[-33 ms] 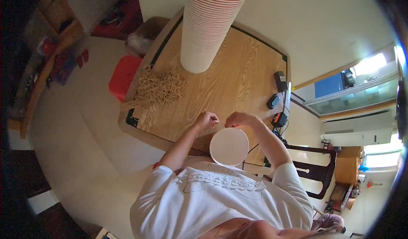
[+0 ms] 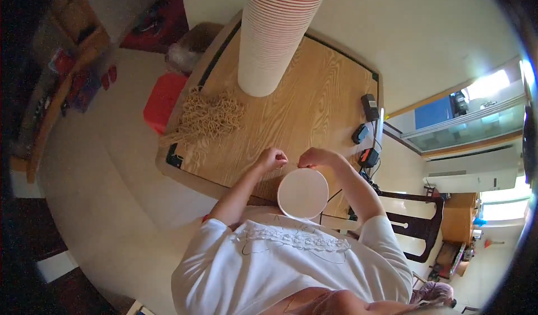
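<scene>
Close to my body at the table's near edge sits a round white paper bucket [image 2: 302, 194], its pale open mouth or base facing up. Just beyond its rim my right hand [image 2: 317, 158] is closed, fingertips curled down against the bucket's far side; what they pinch is hidden. To its left, a short gap away, my left hand [image 2: 272, 159] is pinched closed. A thin pale strand, apparently twine, shows faintly from its fingertips toward the right hand. A loose pile of tan twine pieces [image 2: 210, 118] lies on the table's left side.
A tall stack of nested white paper buckets [image 2: 274, 40] with an orange top one rises at the far side of the wooden table [image 2: 314, 85]. Black chargers with cables [image 2: 369, 158] line the right edge. A dark chair [image 2: 412, 225] stands right; a red stool [image 2: 162, 102] left.
Almost nothing differs. My fingertips have shifted very slightly, and the bucket has moved a trace to the right.
</scene>
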{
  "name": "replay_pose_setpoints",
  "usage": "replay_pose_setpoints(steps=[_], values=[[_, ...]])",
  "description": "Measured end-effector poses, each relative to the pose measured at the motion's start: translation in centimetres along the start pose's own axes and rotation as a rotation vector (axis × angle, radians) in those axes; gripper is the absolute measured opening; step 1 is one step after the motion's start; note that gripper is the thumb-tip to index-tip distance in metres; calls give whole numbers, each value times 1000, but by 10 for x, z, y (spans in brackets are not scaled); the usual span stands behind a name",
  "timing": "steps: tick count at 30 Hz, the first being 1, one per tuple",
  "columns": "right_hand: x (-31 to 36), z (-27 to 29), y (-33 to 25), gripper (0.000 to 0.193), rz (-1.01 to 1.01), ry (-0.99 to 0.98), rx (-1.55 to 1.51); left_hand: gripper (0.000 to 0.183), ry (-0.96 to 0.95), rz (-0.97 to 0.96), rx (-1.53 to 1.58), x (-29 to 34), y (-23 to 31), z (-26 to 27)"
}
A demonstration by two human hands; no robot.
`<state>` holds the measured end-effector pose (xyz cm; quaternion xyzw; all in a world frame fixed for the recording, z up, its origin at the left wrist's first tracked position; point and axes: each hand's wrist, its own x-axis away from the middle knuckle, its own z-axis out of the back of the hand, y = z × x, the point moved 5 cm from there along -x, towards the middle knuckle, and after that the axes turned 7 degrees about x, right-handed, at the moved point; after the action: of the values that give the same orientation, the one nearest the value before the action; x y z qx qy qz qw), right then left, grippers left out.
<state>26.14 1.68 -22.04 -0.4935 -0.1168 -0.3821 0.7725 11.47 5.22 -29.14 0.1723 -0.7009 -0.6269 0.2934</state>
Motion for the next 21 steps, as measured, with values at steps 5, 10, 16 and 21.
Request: replay_pose_setpoints(steps=[5,10,16,21], values=[[65,0,51,14,-472,462,-887,18,41,-3,341,40,32,36],[122,-33,76,22,-501,813,-1146,18,96,-10,720,77,76,71],[104,-124,16,21,-415,879,-1435,21,73,-288,1056,89,158,67],[86,-134,-74,20,-415,507,-1397,20,119,-368,957,94,193,60]])
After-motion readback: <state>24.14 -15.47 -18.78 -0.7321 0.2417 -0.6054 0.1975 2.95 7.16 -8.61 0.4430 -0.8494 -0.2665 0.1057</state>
